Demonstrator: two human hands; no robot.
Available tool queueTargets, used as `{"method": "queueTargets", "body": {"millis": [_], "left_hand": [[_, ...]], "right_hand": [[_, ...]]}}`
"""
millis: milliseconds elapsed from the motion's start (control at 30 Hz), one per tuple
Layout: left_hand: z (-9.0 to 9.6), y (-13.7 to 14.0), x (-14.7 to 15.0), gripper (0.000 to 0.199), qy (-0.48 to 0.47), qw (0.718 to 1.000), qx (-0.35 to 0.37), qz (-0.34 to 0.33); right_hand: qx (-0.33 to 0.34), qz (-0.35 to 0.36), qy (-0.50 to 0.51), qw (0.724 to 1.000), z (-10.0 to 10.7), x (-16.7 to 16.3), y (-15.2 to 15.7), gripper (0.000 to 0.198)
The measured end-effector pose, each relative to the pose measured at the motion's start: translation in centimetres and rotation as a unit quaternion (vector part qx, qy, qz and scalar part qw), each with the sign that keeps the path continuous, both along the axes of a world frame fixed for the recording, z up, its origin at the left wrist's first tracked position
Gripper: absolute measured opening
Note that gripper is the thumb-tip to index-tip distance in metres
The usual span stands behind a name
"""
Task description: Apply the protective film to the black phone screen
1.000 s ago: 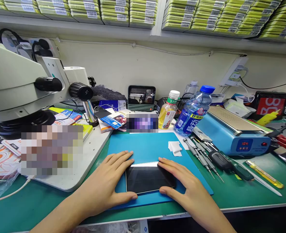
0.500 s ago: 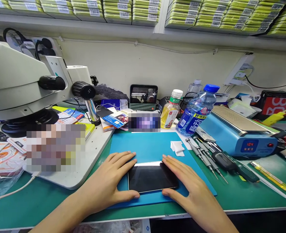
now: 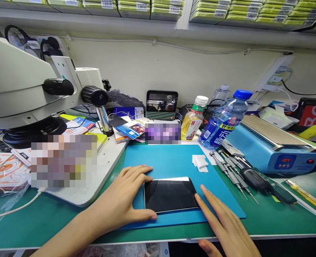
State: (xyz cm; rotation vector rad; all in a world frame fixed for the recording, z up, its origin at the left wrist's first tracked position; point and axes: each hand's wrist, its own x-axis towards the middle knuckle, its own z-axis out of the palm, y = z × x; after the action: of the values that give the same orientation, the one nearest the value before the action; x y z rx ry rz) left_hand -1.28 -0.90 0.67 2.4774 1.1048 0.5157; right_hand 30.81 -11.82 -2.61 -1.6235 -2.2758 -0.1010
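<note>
A smartphone (image 3: 171,195) with a dark screen lies flat on the blue mat (image 3: 158,157), its long side across my view; a bright reflection runs along its far edge. My left hand (image 3: 128,192) holds its left end, the thumb at the near corner and the fingers at the far corner. Beside the right end is my right hand (image 3: 224,225), open with fingers stretched out. Its index fingertip is close to the phone's right edge; whether it touches, I cannot tell. A crumpled white tissue (image 3: 200,163) rests on the mat behind the phone.
Screwdrivers (image 3: 231,175) and a black-green tool (image 3: 267,185) lie right of the mat, before a blue heating plate (image 3: 272,142). Two drink bottles, one yellow (image 3: 192,119) and one blue (image 3: 224,121), stand behind. A microscope (image 3: 21,78) overhangs the left side.
My right hand has let go of the phone's right end and drawn back toward me and to the right. My left hand keeps its place on the phone. The view has shifted slightly.
</note>
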Motion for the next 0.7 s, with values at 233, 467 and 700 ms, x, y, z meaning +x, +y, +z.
{"method": "queueTargets", "body": {"millis": [233, 467, 700], "left_hand": [[-0.2, 0.3, -0.2, 0.066, -0.008, 0.998, -0.067, 0.009], [-0.2, 0.2, -0.1, 0.061, -0.012, 0.997, -0.073, 0.012], [-1.2, 0.0, 0.2, 0.061, -0.028, 0.999, -0.015, 0.027]], "right_hand": [[0.070, -0.014, -0.054, 0.996, 0.8, -1.2, 1.3, 0.078], [0.046, -0.050, -0.043, 0.997, 1.6, -2.3, 3.6, 0.064], [0.050, -0.052, -0.041, 0.997, 0.8, -2.2, 3.6, 0.067]]}}
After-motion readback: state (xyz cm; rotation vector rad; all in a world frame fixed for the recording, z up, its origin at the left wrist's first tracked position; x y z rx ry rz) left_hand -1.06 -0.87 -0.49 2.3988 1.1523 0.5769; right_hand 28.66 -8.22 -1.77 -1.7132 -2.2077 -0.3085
